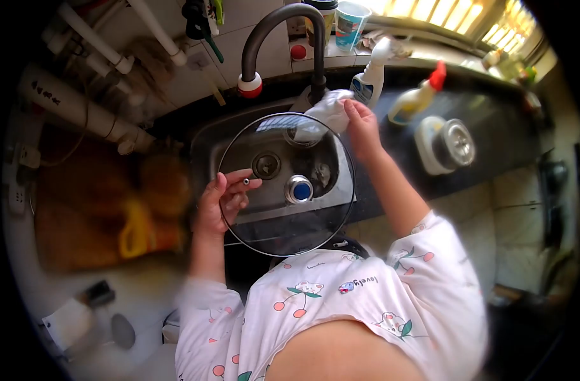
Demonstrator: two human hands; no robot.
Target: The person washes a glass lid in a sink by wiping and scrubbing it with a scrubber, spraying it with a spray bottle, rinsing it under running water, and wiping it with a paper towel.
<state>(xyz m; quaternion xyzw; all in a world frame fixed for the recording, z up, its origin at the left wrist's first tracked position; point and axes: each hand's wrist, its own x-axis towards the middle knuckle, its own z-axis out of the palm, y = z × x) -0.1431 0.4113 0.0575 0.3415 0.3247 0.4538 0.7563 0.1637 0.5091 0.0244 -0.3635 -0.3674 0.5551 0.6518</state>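
A round glass pot lid [271, 222] with a thin metal rim is held over the sink. Its silver knob with a blue centre [299, 189] faces up. My left hand [223, 200] grips the lid's left rim, the thumb on one side and the fingers visible through the glass near the small steam vent. At the lid's upper right, my right hand [362, 124] pinches a white cloth [331, 112], which lies against the rim there. Part of the cloth shows through the glass.
Beneath the lid is a dark sink [207, 143] with a round drain [266, 166]. A curved faucet [255, 44] rises behind it. On the right counter are a white spray bottle [369, 76], a red-topped spray bottle [411, 105] and a metal-topped white item [436, 152]. Cups [350, 28] line the sill.
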